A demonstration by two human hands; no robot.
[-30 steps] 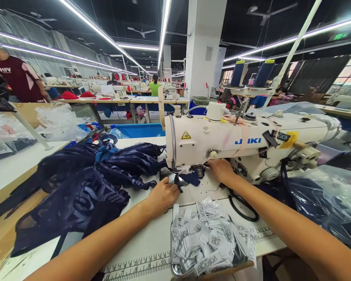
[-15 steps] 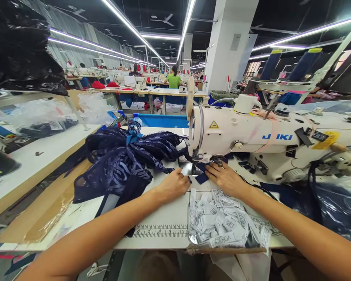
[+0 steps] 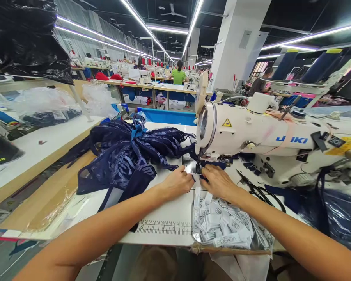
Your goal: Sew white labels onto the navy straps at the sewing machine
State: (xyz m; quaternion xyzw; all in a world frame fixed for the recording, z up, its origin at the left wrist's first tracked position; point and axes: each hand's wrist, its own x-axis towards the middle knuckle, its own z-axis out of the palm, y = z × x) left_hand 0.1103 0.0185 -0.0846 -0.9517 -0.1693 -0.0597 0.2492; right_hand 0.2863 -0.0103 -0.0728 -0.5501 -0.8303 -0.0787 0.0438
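Observation:
My left hand (image 3: 179, 182) is closed just left of the needle area, its fingertips pinched on something too small to make out. My right hand (image 3: 218, 180) lies close by on the other side, with fingers together on a small dark navy piece of fabric below the presser foot (image 3: 198, 168) of the white sewing machine (image 3: 251, 132). A bundle of navy lace garments (image 3: 119, 156), tied with a blue strip, lies left of the machine. A tray of white printed labels (image 3: 225, 224) sits in front of my right hand.
Black scissors (image 3: 260, 191) lie right of my right forearm. Clear plastic over navy fabric (image 3: 339, 214) is at the far right. A side table (image 3: 46, 152) stands left. A person in green (image 3: 178, 76) sits farther back.
The view has shifted, so the scene sits differently. My right hand has come closer to my left, covering more of the navy fabric. The scissors now show more beside my right forearm.

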